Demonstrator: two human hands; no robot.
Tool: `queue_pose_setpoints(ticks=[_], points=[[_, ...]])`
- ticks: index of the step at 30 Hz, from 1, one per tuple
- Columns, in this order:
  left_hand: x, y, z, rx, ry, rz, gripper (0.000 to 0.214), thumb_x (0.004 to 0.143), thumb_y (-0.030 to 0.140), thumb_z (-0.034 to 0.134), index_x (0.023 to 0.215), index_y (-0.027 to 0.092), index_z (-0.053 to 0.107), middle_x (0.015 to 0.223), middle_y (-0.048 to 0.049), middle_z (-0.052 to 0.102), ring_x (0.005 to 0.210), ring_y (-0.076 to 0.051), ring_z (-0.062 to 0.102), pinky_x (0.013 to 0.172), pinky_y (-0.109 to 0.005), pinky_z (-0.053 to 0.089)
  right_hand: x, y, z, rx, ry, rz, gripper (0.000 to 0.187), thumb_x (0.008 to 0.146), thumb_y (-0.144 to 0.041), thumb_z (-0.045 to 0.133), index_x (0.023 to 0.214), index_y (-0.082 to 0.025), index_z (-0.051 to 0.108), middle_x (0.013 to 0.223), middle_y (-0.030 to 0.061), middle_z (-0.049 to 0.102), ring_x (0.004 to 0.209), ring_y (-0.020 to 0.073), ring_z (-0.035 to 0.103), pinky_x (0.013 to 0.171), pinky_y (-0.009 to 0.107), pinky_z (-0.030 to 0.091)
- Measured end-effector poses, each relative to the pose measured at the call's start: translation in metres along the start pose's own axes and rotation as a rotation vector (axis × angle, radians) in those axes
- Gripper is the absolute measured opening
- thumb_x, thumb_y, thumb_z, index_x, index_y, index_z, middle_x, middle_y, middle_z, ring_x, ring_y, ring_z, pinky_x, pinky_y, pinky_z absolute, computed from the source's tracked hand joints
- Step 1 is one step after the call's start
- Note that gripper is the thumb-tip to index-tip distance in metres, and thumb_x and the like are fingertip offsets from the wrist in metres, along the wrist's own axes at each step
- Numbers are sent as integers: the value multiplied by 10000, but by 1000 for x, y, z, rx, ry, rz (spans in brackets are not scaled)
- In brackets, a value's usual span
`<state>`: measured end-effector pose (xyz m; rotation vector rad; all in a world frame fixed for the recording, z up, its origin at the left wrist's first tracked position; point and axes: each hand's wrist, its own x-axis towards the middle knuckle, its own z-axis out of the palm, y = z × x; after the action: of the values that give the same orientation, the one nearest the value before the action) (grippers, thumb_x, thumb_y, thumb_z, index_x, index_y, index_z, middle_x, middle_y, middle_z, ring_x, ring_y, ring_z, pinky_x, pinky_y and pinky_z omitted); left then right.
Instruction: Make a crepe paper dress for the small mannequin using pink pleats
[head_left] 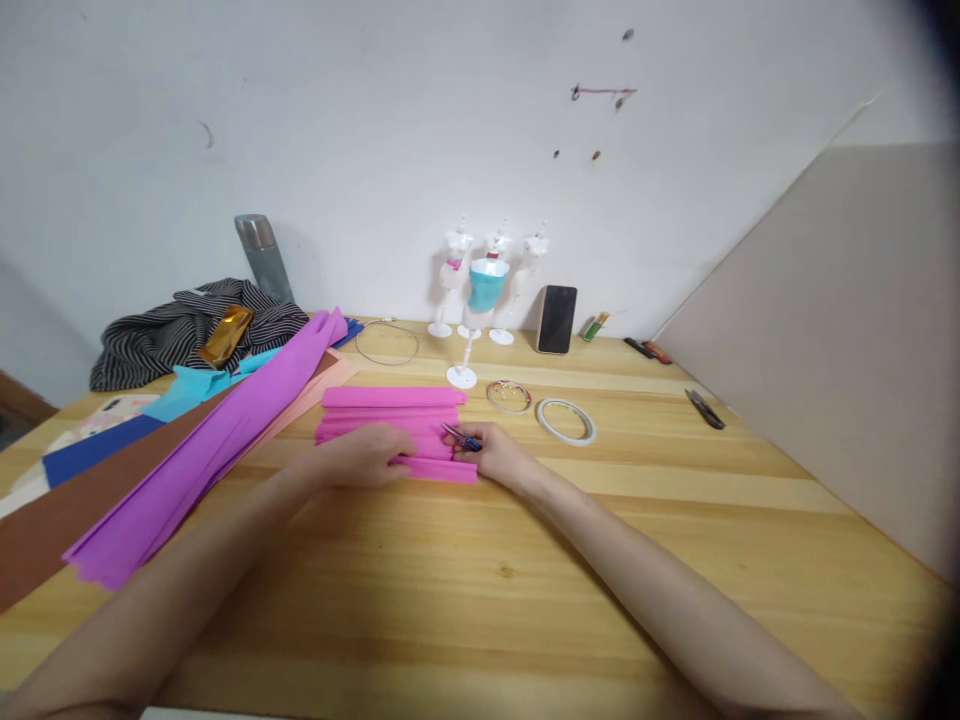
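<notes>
A folded piece of pink crepe paper (390, 408) lies on the wooden table (480, 570). My left hand (364, 455) rests flat on its near left part, fingers together, pressing it down. My right hand (491, 452) is closed around small scissors (461, 436) whose blades point left into the right edge of the pink paper. Both forearms stretch forward over the table.
Long purple paper (217, 440) lies at the left on brown, blue and peach sheets. Striped cloth (180, 330) and a grey flask (262, 257) sit behind. Small white mannequins (487, 280), a phone (556, 319), tape rings (566, 420), thread snips (705, 410) and a grey board (847, 330) stand right.
</notes>
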<state>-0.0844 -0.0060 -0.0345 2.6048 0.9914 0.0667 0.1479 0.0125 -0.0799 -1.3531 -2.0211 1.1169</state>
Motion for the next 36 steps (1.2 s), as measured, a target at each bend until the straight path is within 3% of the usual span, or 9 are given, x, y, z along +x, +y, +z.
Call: queue_pose_setpoints(ticks=[4, 7, 12, 15, 18, 22, 25, 29, 36], points=[[1, -1, -5, -43, 10, -36, 162, 795, 222, 448, 645, 193, 392, 682, 2, 485, 641, -145, 425, 602, -265, 307, 1, 8, -2, 352, 57, 14, 254, 599, -283, 689, 811, -148, 654, 697, 7, 605, 635, 140, 517, 649, 286, 421], [4, -1, -7, -83, 23, -71, 168, 778, 214, 426, 627, 195, 354, 656, 10, 453, 633, -138, 414, 600, -265, 303, -7, -2, -15, 412, 124, -42, 298, 728, -426, 627, 846, -153, 650, 610, 6, 551, 562, 141, 479, 582, 289, 404], [8, -7, -1, -145, 43, -90, 195, 780, 219, 397, 601, 195, 325, 611, 27, 414, 605, -122, 391, 578, -265, 279, -25, -29, -33, 12, -29, -451, 377, 712, -372, 719, 1033, -184, 657, 986, 85, 612, 920, 232, 565, 825, 362, 453], [9, -13, 4, -171, 65, -115, 200, 787, 234, 396, 602, 193, 333, 610, 33, 399, 591, -115, 375, 560, -259, 264, -26, -28, -28, -208, -82, -505, 556, 700, -229, 722, 1240, -214, 592, 1147, 109, 571, 1012, 241, 563, 891, 379, 451], [9, -12, 2, -175, 74, -104, 199, 790, 227, 388, 600, 191, 344, 610, 30, 398, 603, -118, 389, 573, -256, 282, -21, -16, -18, -246, -40, -464, 658, 707, -134, 653, 1345, -221, 521, 1210, 119, 574, 1027, 235, 585, 887, 372, 462], [5, 0, -8, -134, 36, -171, 224, 812, 324, 448, 638, 182, 456, 661, 10, 493, 649, -143, 469, 591, -256, 322, -14, -6, -12, -82, 84, -365, 384, 735, -135, 583, 1102, -190, 681, 1004, 84, 686, 899, 210, 616, 817, 341, 473], [4, 8, -12, -97, 4, -213, 260, 745, 433, 594, 805, 181, 573, 813, -24, 614, 735, -188, 548, 617, -262, 358, -13, -8, -11, 62, 116, -274, 217, 734, -242, 618, 916, -161, 704, 790, 44, 673, 707, 173, 570, 679, 296, 450], [4, 9, -9, -27, 66, -171, 150, 802, 318, 530, 769, 177, 568, 799, -37, 627, 711, -185, 554, 612, -264, 347, -16, -16, -12, 206, 77, -204, 195, 735, -357, 628, 745, -163, 647, 656, 1, 582, 614, 134, 475, 605, 264, 382], [2, 16, -11, 81, 52, -174, 254, 863, 234, 395, 648, 178, 518, 641, -11, 562, 586, -145, 476, 552, -268, 281, -17, -20, -14, 171, 94, -220, 238, 683, -385, 678, 641, -173, 580, 604, -23, 455, 582, 115, 380, 564, 257, 302]])
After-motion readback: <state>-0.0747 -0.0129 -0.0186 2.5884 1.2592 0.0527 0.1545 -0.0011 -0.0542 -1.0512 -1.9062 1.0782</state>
